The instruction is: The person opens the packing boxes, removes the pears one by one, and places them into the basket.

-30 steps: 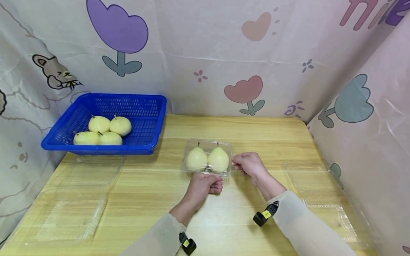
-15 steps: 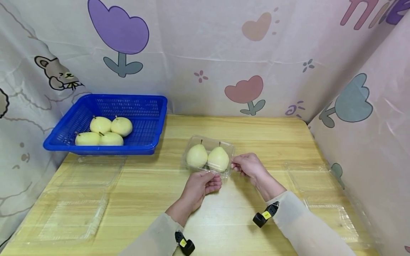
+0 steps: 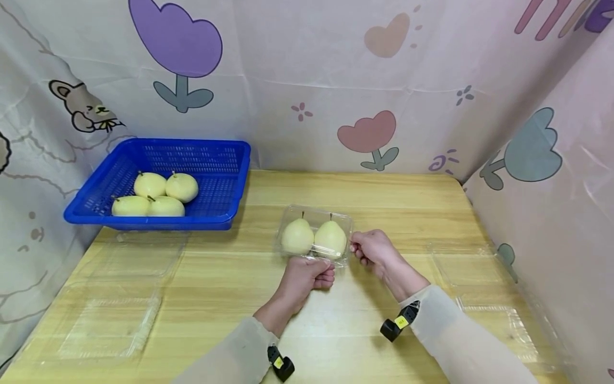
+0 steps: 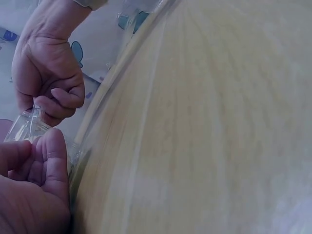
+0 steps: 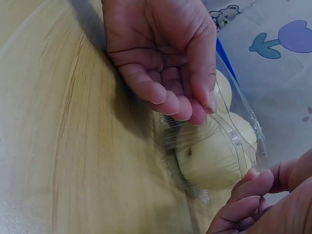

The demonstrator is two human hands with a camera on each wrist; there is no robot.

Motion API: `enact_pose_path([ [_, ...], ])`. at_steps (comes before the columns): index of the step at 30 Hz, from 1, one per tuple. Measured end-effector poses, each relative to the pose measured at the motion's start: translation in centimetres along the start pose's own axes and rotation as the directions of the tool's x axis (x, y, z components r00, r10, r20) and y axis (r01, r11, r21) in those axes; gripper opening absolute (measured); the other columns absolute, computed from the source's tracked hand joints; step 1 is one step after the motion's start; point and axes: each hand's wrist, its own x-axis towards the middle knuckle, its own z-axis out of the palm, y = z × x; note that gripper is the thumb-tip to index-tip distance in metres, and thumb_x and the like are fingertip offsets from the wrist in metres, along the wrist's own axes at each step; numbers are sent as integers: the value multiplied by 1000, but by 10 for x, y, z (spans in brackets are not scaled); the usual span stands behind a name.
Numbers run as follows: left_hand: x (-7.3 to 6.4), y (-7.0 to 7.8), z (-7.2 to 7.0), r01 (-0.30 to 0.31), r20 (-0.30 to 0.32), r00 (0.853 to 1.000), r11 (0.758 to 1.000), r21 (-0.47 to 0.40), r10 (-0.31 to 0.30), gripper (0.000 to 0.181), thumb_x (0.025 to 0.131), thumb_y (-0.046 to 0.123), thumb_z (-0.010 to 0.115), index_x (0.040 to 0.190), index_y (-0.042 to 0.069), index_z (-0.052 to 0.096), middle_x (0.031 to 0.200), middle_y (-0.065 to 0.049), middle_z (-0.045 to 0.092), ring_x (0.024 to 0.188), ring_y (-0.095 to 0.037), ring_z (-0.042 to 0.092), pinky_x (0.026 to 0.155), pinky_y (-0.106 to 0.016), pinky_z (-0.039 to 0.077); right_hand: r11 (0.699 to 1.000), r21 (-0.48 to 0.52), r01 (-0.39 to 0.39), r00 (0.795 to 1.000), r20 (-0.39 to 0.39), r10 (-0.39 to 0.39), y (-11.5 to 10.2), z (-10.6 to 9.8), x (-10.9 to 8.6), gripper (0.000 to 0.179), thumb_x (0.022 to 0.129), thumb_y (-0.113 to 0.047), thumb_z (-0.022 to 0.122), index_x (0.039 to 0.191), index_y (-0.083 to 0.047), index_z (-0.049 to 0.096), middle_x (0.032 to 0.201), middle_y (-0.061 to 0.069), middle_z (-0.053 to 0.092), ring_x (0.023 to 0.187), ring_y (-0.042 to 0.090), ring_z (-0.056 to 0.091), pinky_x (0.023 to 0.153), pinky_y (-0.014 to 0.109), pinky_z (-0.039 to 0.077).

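Two pale yellow pears (image 3: 297, 236) stand side by side, stems up, in a clear plastic clamshell box (image 3: 314, 214) at mid-table. Clear plastic covers them; whether its rim is fastened all round I cannot tell. My left hand (image 3: 302, 280) pinches the front rim between thumb and fingers. At the box's right side, my right hand (image 3: 376, 252) pinches the rim. The right wrist view shows the left hand (image 5: 163, 58) above and the right hand (image 5: 265, 200) below, both on the plastic edge beside a pear (image 5: 214, 153).
A blue plastic basket (image 3: 216, 218) with several pears (image 3: 181, 188) stands at the back left. Clear containers (image 3: 110, 325) lie on the left of the wooden table (image 3: 336, 341), and another clear container (image 3: 499, 304) on the right. A patterned curtain (image 3: 268, 64) rises behind.
The box turned slightly and its left side lifted, then it came back nearly square. The left fingers loosened, then curled in again at the front rim. The right hand barely moved.
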Motion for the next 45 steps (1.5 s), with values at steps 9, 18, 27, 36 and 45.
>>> enact_pose_path([
  [9, -1, -1, 4, -26, -28, 999, 998, 51, 27, 26, 101, 5, 65, 107, -20, 71, 80, -12, 75, 69, -11, 71, 70, -25, 65, 1000, -13, 1, 1000, -6, -1, -3, 1, 0, 24, 100, -8, 54, 77, -6, 61, 62, -4, 54, 54, 6, 43, 47, 19, 35],
  [18, -4, 0, 7, -34, -83, 996, 992, 118, 44, 25, 101, 7, 67, 103, -17, 74, 80, -13, 75, 68, -11, 70, 70, -26, 65, 954, -277, 113, 981, -123, -152, -10, 7, -9, 22, 94, -4, 59, 74, -2, 67, 60, -2, 54, 54, 9, 41, 46, 21, 30],
  [27, -3, -4, 8, -77, -71, 993, 980, 184, 91, 25, 101, 12, 70, 100, -12, 77, 84, -18, 76, 70, -11, 71, 71, -28, 66, 981, -131, 142, 989, -29, -147, -38, 12, -13, 25, 98, -11, 56, 76, -5, 64, 62, -4, 55, 48, 5, 40, 45, 21, 33],
  [36, -7, 1, 2, 18, -23, 1000, 998, 52, -17, 30, 103, 14, 67, 114, -13, 73, 89, -10, 77, 76, -11, 72, 76, -26, 65, 990, 143, 3, 1000, 20, -5, -37, -11, -1, 13, 101, -10, 55, 98, -1, 64, 73, -2, 66, 55, 4, 55, 49, 17, 50],
  [45, -14, -2, 9, 77, -1, 997, 996, -54, -77, 36, 106, 16, 65, 121, -16, 68, 89, -4, 74, 80, -11, 73, 79, -25, 64, 941, 326, 96, 989, 79, -128, -41, -26, 12, 28, 113, -16, 46, 132, 1, 57, 103, 3, 73, 88, 12, 72, 80, 25, 62],
])
